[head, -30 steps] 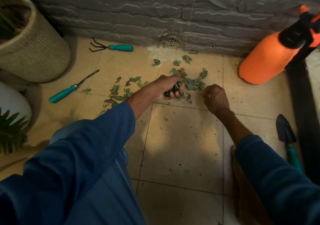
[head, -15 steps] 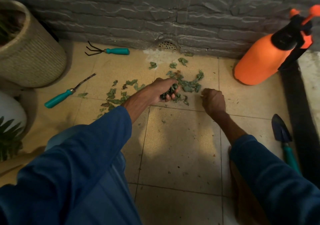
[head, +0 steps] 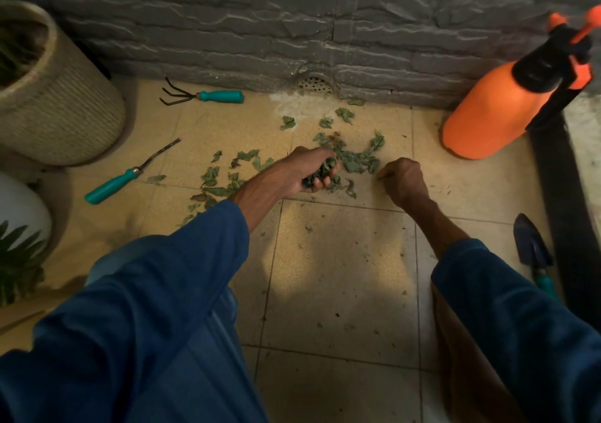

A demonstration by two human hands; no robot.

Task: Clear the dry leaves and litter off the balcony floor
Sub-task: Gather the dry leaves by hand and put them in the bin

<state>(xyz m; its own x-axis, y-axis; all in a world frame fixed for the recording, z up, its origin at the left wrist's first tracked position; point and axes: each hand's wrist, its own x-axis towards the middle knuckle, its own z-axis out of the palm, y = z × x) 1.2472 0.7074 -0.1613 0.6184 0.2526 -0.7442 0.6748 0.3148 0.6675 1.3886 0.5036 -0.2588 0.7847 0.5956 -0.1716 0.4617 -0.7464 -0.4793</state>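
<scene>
Gripping leaves, the left hand hangs over the floor. Right hand is clenched, contents unseen. Woven pot holds grass.

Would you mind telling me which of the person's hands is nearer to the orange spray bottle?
Right. The right hand, curled, is on the floor to the left of the orange spray bottle; the left hand, gripping leaves, is farther to the left.

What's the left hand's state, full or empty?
Full: the left hand grips a clump of dry leaves, with its fingers curled round them above the floor.
</scene>
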